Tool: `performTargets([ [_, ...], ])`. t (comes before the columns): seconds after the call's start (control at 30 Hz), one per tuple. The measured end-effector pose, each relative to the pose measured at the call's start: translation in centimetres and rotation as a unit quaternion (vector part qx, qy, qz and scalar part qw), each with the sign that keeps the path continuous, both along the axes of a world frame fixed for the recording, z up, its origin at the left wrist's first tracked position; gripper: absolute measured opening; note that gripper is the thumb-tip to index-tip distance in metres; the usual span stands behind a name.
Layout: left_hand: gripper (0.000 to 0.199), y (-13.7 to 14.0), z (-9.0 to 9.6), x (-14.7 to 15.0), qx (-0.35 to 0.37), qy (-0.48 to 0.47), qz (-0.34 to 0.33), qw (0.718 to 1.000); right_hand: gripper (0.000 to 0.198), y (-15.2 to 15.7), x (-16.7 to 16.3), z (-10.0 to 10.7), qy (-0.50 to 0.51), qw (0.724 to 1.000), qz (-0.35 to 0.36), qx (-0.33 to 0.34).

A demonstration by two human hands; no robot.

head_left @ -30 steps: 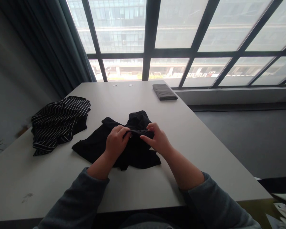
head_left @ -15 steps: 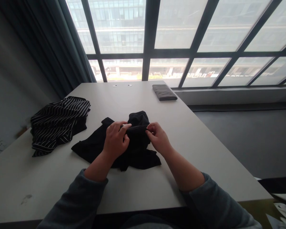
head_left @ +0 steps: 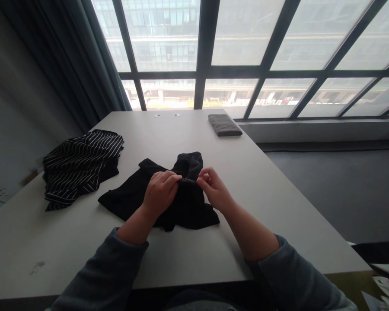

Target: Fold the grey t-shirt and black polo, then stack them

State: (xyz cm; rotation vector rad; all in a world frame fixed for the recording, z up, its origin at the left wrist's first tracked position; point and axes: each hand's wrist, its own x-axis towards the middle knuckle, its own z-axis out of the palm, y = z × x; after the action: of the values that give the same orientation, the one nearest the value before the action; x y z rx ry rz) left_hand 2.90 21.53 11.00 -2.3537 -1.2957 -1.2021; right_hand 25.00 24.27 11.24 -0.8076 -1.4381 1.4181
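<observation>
A black garment [head_left: 188,207] lies crumpled on the white table in front of me; its exact kind I cannot make out. My left hand [head_left: 162,190] pinches an edge of it near the middle, thumb and fingers pressed together. On the same edge, a little to the right, my right hand [head_left: 213,186] grips the cloth between thumb and forefinger. The edge runs taut between the two hands. Behind it a bunched part of the cloth stands up, and one flap spreads out to the left.
A black-and-white striped garment [head_left: 82,164] lies rumpled at the table's left. Near the far right edge rests a folded grey cloth [head_left: 225,125]. The white table [head_left: 84,255] reaches to the large window [head_left: 236,34], with a dark curtain [head_left: 61,56] on the left.
My left fingers, spread a moment before, have closed on the cloth edge. That edge has come slightly down toward me, and my right hand keeps its pinch.
</observation>
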Motion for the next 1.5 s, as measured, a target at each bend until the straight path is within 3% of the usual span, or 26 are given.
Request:
performTargets([
  [0.1, 0.020, 0.0, -0.1, 0.0, -0.017, -0.020, 0.013, 1.000, 0.031, -0.3, -0.2, -0.4, -0.065, 0.996, 0.002, 0.056],
  [0.3, 0.021, 0.0, -0.1, -0.1, -0.028, -0.049, 0.010, 0.998, 0.039, 0.0, -0.4, -1.7, 0.029, 0.990, 0.103, -0.089],
  [0.37, 0.023, 0.0, 0.0, -0.1, -0.033, -0.047, 0.009, 0.998, 0.032, 0.0, -0.6, -1.7, 0.009, 0.996, 0.059, -0.063],
  [0.43, 0.026, 0.1, 0.0, 0.0, -0.037, -0.044, 0.014, 0.998, 0.023, -0.3, -0.7, -1.3, -0.059, 0.997, -0.020, 0.039],
  [0.5, 0.027, 0.1, 0.0, 0.0, -0.036, -0.041, 0.025, 0.998, 0.024, -0.7, -0.8, -0.8, -0.159, 0.970, -0.078, 0.169],
  [0.57, 0.025, 0.1, 0.0, 0.0, -0.032, -0.039, 0.033, 0.998, 0.027, -1.0, -0.8, -0.5, -0.264, 0.928, -0.092, 0.245],
  [0.77, 0.018, -0.1, -0.2, -0.2, -0.022, -0.046, 0.074, 0.996, 0.021, -1.1, -0.6, -0.2, -0.482, 0.841, -0.096, 0.227],
  [0.93, 0.015, -0.1, -0.4, -0.7, -0.019, -0.021, 0.143, 0.989, 0.025, -1.1, -0.4, 0.5, -0.540, 0.806, -0.086, 0.228],
  [1.1, 0.014, 0.3, -0.1, -1.2, -0.071, -0.017, 0.188, 0.980, 0.029, -0.5, 0.2, 0.4, -0.516, 0.817, -0.132, 0.220],
  [1.27, 0.018, 0.6, 0.8, -1.5, -0.217, -0.053, 0.242, 0.944, 0.031, 1.4, 1.6, -0.3, -0.434, 0.850, -0.229, 0.191],
  [1.33, 0.036, 0.6, 0.9, -1.7, -0.274, -0.042, 0.244, 0.929, 0.029, 1.8, 2.0, -0.5, -0.415, 0.856, -0.250, 0.180],
  [1.43, 0.045, 0.6, 0.8, -1.9, -0.266, -0.055, 0.212, 0.939, 0.012, 1.4, 2.0, -0.1, -0.364, 0.858, -0.273, 0.240],
  [1.5, 0.040, 0.6, 0.6, -1.7, -0.241, -0.084, 0.192, 0.948, 0.024, 0.4, 1.5, 0.5, -0.326, 0.851, -0.250, 0.326],
])
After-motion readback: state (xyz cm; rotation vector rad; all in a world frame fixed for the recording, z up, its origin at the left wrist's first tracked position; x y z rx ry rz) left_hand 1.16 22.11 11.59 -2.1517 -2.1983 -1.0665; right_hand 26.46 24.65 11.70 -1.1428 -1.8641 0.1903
